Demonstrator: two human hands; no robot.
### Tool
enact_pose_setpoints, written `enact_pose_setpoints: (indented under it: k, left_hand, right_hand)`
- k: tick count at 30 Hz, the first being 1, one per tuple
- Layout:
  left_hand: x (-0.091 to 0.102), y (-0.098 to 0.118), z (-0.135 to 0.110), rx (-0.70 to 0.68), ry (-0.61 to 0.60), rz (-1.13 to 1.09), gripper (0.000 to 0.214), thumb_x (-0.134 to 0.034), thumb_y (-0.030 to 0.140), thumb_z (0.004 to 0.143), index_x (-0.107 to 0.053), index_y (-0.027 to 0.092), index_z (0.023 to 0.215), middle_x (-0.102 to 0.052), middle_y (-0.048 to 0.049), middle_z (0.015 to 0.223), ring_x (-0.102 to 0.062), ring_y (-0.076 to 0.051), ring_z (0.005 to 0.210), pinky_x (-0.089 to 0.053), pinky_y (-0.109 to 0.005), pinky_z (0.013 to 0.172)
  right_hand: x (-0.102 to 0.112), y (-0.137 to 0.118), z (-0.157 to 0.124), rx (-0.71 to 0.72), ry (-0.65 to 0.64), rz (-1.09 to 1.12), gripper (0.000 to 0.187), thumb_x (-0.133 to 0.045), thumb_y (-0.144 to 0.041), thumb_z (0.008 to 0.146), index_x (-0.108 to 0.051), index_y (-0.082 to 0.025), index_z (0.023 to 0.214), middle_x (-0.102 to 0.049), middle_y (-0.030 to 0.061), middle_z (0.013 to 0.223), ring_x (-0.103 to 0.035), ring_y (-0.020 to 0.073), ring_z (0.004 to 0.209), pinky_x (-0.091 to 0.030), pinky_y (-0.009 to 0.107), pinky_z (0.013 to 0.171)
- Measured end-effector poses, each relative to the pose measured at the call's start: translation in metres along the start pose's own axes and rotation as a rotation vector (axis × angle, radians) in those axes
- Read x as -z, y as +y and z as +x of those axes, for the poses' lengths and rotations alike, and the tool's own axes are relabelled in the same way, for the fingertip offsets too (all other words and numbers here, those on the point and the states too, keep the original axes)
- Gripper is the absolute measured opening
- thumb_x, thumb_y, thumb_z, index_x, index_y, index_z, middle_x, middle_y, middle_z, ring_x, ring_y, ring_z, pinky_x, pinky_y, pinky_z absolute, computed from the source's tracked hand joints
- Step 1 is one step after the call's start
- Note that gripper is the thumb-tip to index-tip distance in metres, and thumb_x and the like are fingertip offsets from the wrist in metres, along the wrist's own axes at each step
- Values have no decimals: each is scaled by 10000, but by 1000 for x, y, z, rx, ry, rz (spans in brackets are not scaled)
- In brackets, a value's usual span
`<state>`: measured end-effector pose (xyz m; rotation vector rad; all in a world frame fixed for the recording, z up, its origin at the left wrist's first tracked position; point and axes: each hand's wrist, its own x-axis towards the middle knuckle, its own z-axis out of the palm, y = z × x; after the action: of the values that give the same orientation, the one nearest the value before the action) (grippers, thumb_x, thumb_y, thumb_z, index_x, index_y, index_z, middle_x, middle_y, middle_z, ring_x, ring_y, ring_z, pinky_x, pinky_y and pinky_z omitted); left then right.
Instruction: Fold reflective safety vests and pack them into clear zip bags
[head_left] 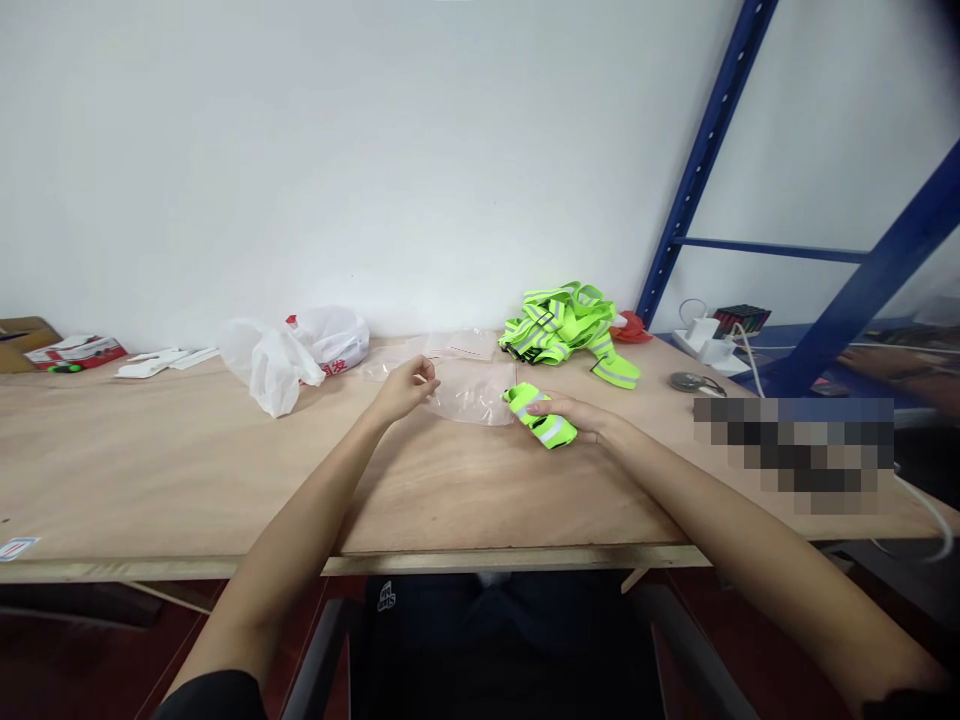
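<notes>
My left hand (409,385) pinches the near left edge of a clear plastic bag (474,395) lying flat on the wooden table (225,470). My right hand (577,415) lies over a folded neon-green reflective strap (541,416), its fingers resting on top at the bag's right edge. Behind it sits a loose pile of more neon-green reflective straps (566,325). More clear bags (457,347) lie just beyond the first one.
A white plastic shopping bag (296,355) lies at the back left, with white papers (161,360) and a red box (75,352) further left. A blue metal rack (825,300) stands at the right, with a white charger (709,340) and a cube puzzle (742,320).
</notes>
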<state>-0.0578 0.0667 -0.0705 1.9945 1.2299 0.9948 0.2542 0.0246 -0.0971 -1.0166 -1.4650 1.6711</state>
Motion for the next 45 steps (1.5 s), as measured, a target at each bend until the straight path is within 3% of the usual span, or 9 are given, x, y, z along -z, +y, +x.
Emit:
enact_pose_setpoints:
  k: [6, 10, 17, 22, 26, 34, 37, 42, 45]
  left_hand:
    - [-11, 8, 4, -268, 257, 217, 79, -546, 245, 852, -469, 228, 857, -596, 10, 816, -642, -159, 695, -511, -304, 689]
    - [-20, 18, 6, -355, 250, 185, 69, -528, 241, 878, -461, 231, 892, -582, -2, 844, -632, -154, 723, -522, -274, 648]
    - [-34, 37, 8, -483, 249, 161, 92, -530, 244, 923, -472, 232, 993, -600, -23, 902, -626, -154, 819, -541, -253, 663]
    - [-29, 34, 9, -445, 222, 81, 507, -728, 378, 830, -481, 238, 1251, -653, -79, 1143, -650, -201, 1023, -555, -350, 869]
    - [-23, 24, 7, -350, 159, 70, 205, -639, 400, 878, -666, 216, 966, -721, -50, 934, -684, -206, 881, -560, -367, 855]
    - [-15, 8, 9, -250, 136, -78, 288, -632, 455, 831, -707, 180, 790, -717, -64, 782, -680, -222, 773, -562, -358, 752]
    - [-14, 1, 11, -224, 93, -114, 354, -620, 505, 843, -710, 164, 817, -729, -83, 825, -695, -224, 777, -575, -364, 750]
    - [-15, -2, 11, -268, 166, -183, 468, -706, 476, 820, -643, 199, 1193, -701, -112, 1174, -683, -222, 998, -556, -363, 865]
    - [-15, -2, 13, -315, 251, -154, 378, -696, 488, 834, -693, 196, 1075, -721, -96, 1101, -682, -204, 933, -551, -337, 825]
  right_hand:
    - [19, -4, -2, 50, 19, 201, 540, -786, -422, 674, -614, -194, 1132, -680, 53, 846, -610, 162, 609, -490, 263, 480]
    - [16, -2, 0, 57, -11, 182, 508, -787, -434, 668, -611, -195, 1080, -673, 56, 859, -608, 160, 611, -493, 266, 477]
    - [10, 0, 8, 166, 141, 211, 413, -831, -399, 633, -615, -199, 924, -653, 23, 777, -555, 120, 541, -459, 229, 430]
    - [18, -7, 2, 250, 127, 252, 458, -795, -430, 649, -610, -208, 1005, -650, 14, 811, -542, 123, 560, -467, 242, 463]
    - [18, -7, 0, 222, 108, 265, 443, -800, -438, 625, -616, -200, 951, -630, 17, 806, -522, 121, 566, -451, 244, 473]
    - [14, -8, 1, 309, 137, 232, 431, -789, -453, 653, -605, -208, 956, -614, 8, 794, -521, 122, 567, -453, 247, 479]
    - [18, -7, 1, 329, 140, 217, 440, -776, -480, 669, -611, -214, 978, -627, 15, 803, -533, 129, 566, -451, 252, 469]
    - [19, 0, 3, 318, 283, 43, 455, -845, -419, 607, -624, -209, 944, -648, 10, 762, -567, 149, 600, -461, 261, 525]
    - [13, 2, 4, 340, 287, -136, 504, -851, -402, 598, -639, -199, 1007, -677, 17, 867, -616, 183, 742, -494, 279, 643]
